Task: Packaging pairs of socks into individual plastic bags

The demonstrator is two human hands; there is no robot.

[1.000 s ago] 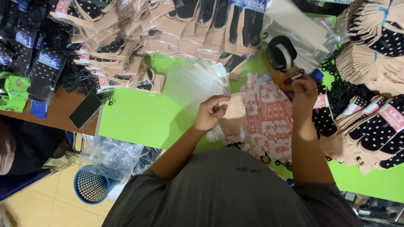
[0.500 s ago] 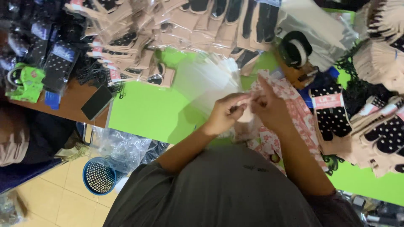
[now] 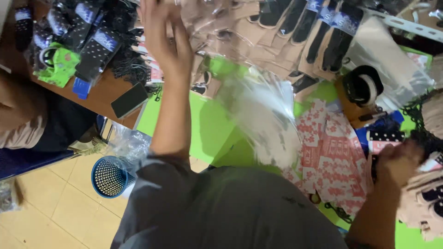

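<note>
Left hand (image 3: pixel 165 44) reaches up, fingers spread loosely over clear-wrapped beige sock packs (image 3: pixel 230 32). Right hand (image 3: pixel 398 162) rests clenched on dotted socks (image 3: pixel 427 193). The packs look light, floppy and slippery; best pinched at an edge.

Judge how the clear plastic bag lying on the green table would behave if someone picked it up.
The clear plastic bag looks thin and crinkled, so it would probably flop and sag rather than hold shape. It appears empty and see-through, so likely very light. Its glossy film may slip between fingers, and slide easily on the smooth green table.
</note>
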